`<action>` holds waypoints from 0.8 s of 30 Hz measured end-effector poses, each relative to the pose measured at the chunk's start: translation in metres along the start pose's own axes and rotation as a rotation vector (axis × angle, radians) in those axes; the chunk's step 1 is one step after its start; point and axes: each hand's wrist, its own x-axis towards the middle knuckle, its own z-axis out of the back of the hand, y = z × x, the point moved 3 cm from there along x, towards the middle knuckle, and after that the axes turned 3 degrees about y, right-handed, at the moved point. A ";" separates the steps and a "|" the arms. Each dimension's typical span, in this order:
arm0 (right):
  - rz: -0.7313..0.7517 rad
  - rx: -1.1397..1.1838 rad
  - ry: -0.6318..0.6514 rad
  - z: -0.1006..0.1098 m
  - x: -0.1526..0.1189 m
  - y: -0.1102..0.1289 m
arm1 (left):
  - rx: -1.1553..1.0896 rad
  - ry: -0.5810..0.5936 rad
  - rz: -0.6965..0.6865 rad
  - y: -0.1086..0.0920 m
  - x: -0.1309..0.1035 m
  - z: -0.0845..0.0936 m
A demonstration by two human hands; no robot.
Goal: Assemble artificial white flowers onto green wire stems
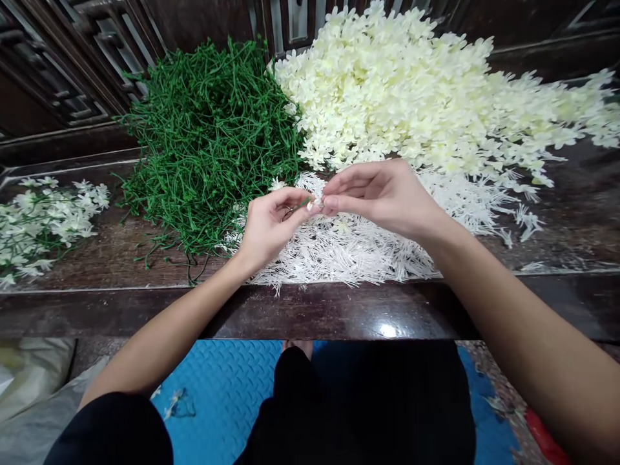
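My left hand is closed in a pinch on a thin green plastic flower stem, mostly hidden by the fingers. A small white flower piece shows at the stem's tip, between the two hands. Thumb and fingertips of my right hand pinch at this white piece from the other side; the exact grip is partly hidden. Both hands hover over a pile of white spiky stamen pieces. Behind the left hand lies a heap of green stems, and behind the right a large heap of cream-white petals.
Assembled white flowers on green stems lie at the left on the dark wooden bench. A carved wooden back rises behind the heaps. Below are a blue foam mat with a loose flower, and pale bags.
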 end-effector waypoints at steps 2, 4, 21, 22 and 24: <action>-0.004 -0.278 -0.028 0.007 0.000 0.000 | 0.037 -0.021 0.018 0.002 0.001 0.002; -0.034 -0.546 -0.012 0.012 0.000 -0.002 | 0.062 -0.039 0.019 0.003 0.001 0.004; -0.039 -0.603 0.015 0.012 0.003 -0.009 | -0.029 -0.060 0.105 0.001 0.003 0.004; -0.039 -0.584 -0.006 0.012 0.003 -0.008 | -0.021 -0.062 0.103 0.001 0.003 0.005; -0.049 -0.548 -0.016 0.012 0.002 -0.005 | -0.002 -0.057 0.108 0.001 0.003 0.005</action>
